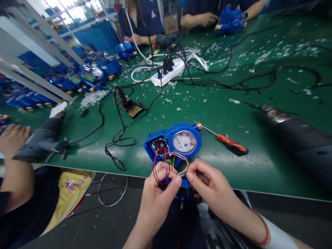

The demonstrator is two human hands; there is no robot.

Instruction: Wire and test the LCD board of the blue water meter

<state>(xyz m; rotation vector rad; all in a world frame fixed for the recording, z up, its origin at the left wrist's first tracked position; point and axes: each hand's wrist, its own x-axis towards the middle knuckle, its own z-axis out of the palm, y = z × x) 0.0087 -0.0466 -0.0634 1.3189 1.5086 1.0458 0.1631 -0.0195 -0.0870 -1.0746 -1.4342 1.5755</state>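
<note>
While your left hand curls closed around the coloured wires, your right hand pinches the same bundle between thumb and forefinger, its other fingers loosely bent. These wires run up into the blue water meter, lying face up at the near edge of the green table. Just right of it lies an orange-handled screwdriver; a white power strip sits well beyond.
</note>
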